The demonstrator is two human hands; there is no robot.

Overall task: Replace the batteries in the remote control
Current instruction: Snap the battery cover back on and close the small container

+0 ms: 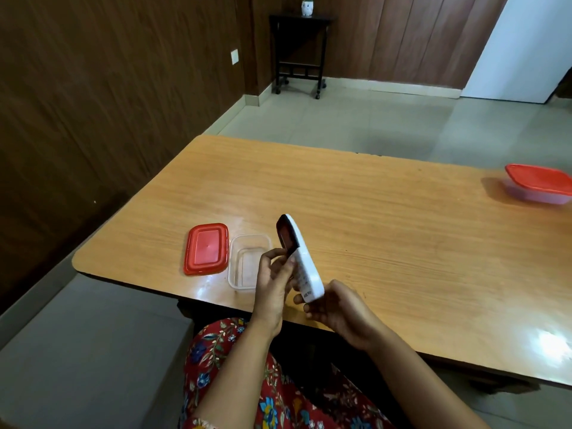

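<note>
A white remote control (301, 258) with a dark red face is held tilted on its edge above the near edge of the wooden table (387, 218). My left hand (274, 283) grips its middle from the left, thumb near the dark face. My right hand (337, 308) holds its lower end from below. No batteries are visible.
A clear plastic container (247, 261) stands open just left of my hands, its red lid (206, 249) lying beside it. Another container with a red lid (538, 187) sits at the table's far right. A dark side table (300, 54) stands by the back wall.
</note>
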